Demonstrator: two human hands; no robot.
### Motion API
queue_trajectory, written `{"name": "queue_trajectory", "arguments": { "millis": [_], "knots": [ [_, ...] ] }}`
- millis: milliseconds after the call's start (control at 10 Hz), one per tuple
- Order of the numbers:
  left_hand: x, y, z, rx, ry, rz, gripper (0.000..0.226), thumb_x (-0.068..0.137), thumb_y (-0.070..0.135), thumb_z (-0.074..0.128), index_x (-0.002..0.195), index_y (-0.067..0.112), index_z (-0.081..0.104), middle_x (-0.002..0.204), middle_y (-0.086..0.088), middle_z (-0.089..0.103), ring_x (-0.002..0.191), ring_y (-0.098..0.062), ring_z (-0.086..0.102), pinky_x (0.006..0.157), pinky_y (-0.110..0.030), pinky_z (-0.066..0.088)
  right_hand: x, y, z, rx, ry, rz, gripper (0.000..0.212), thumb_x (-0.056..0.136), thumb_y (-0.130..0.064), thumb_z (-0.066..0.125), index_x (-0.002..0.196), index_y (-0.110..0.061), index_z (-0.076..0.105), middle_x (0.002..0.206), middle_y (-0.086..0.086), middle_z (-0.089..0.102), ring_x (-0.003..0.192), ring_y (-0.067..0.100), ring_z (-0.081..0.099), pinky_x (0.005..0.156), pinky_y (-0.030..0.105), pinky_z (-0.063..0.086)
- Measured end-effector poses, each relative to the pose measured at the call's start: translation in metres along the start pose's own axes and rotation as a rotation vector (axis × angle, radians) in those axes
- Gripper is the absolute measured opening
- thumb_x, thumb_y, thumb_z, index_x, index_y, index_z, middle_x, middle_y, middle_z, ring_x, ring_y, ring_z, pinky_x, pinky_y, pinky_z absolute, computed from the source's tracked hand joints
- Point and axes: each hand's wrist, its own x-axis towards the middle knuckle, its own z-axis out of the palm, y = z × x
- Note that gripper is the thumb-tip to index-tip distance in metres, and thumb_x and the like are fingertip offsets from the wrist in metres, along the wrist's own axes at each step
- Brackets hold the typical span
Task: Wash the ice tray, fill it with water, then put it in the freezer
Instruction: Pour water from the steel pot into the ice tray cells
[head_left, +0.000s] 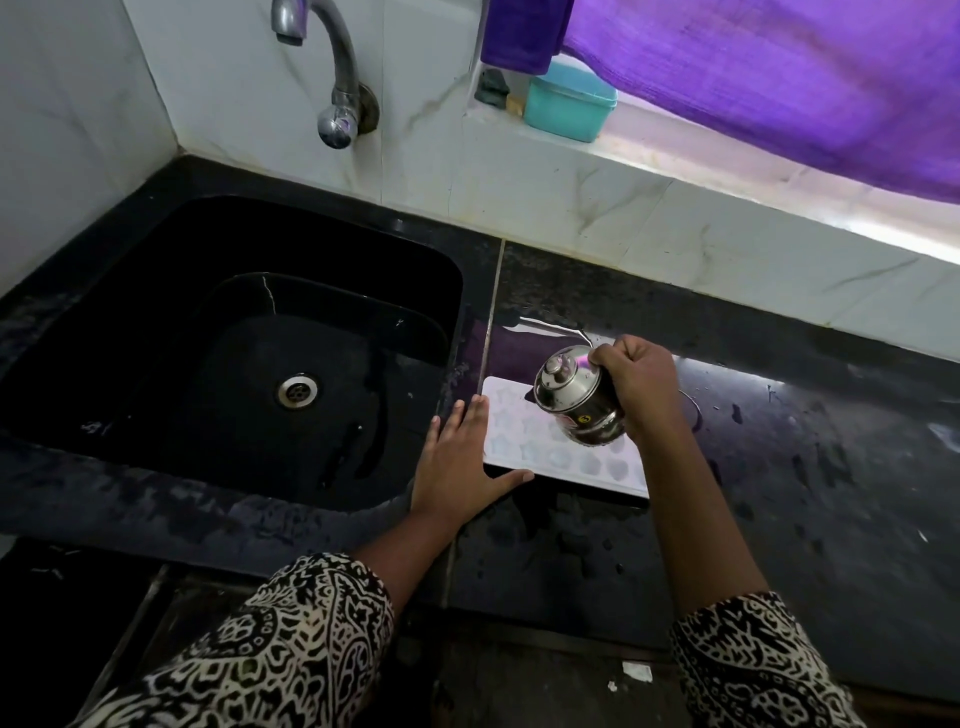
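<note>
From the head view, the white ice tray (550, 447) lies flat on the dark desk (779, 467), just right of the black sink (234, 338). Your left hand (460, 457) rests spread against its left corner. Your right hand (641, 384) has its grip closed around a steel pot (576, 402), tilted over the tray's cells; any water in them is too faint to tell.

White ice tray flat on the counter, just right of the sink.

I see the ice tray (550, 447) lying flat on the dark, wet counter (779, 467), its long side running away to the right and its near-left corner close to the sink's edge. It is a pale white rectangle with rows of small shaped cavities, some star-like; they look faintly bluish, and I cannot tell how full they are. Its far middle is hidden.
</note>
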Motion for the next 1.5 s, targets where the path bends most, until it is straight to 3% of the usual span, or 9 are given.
{"name": "queue_trajectory", "arguments": {
  "millis": [500, 600, 1000, 1300, 1500],
  "knots": [
    [0.000, -0.001, 0.000, -0.007, -0.008, 0.006, 0.111, 0.074, 0.081, 0.045, 0.154, 0.016, 0.005, 0.161, 0.002, 0.012, 0.149, -0.014, 0.006, 0.119, -0.037, 0.002, 0.001, 0.000, 0.001, -0.016, 0.012, -0.021, 0.030, 0.077, -0.006, 0.064, 0.056, -0.013, 0.044, 0.050, 0.001, 0.038, 0.047, 0.010, 0.034, 0.050, 0.024, 0.032],
    [0.000, 0.000, -0.001, -0.020, -0.010, 0.002, 0.111, 0.074, 0.081, 0.046, 0.154, 0.016, 0.005, 0.162, 0.003, 0.012, 0.149, -0.014, 0.005, 0.119, -0.036, 0.001, 0.001, 0.000, 0.001, -0.040, -0.005, -0.045, 0.022, 0.078, -0.007, 0.063, 0.062, -0.007, 0.049, 0.053, 0.005, 0.039, 0.052, 0.015, 0.035, 0.051, 0.025, 0.033],
    [-0.001, 0.000, -0.002, -0.024, -0.020, -0.004, 0.111, 0.074, 0.081, 0.047, 0.154, 0.016, 0.005, 0.161, 0.003, 0.012, 0.149, -0.013, 0.004, 0.119, -0.035, 0.000, 0.003, -0.005, 0.000, -0.119, -0.013, -0.090, 0.027, 0.078, -0.009, 0.062, 0.057, -0.012, 0.045, 0.055, 0.006, 0.040, 0.059, 0.018, 0.039, 0.057, 0.029, 0.035],
    [0.000, 0.000, -0.003, -0.019, -0.023, -0.006, 0.111, 0.073, 0.081, 0.047, 0.154, 0.016, 0.004, 0.161, 0.002, 0.012, 0.149, -0.013, 0.005, 0.119, -0.036, 0.001, 0.004, -0.006, -0.001, -0.117, -0.009, -0.098, 0.017, 0.077, -0.011, 0.062, 0.064, -0.004, 0.052, 0.061, 0.011, 0.044, 0.060, 0.020, 0.041, 0.059, 0.032, 0.037],
    [0.000, 0.000, -0.003, -0.022, -0.021, -0.003, 0.112, 0.073, 0.081, 0.047, 0.154, 0.016, 0.005, 0.161, 0.002, 0.013, 0.149, -0.014, 0.006, 0.119, -0.037, 0.002, 0.003, -0.010, -0.001, -0.101, -0.005, -0.101, 0.025, 0.076, -0.008, 0.062, 0.058, -0.010, 0.046, 0.058, 0.010, 0.041, 0.059, 0.019, 0.039, 0.058, 0.031, 0.037]
  ]
}}
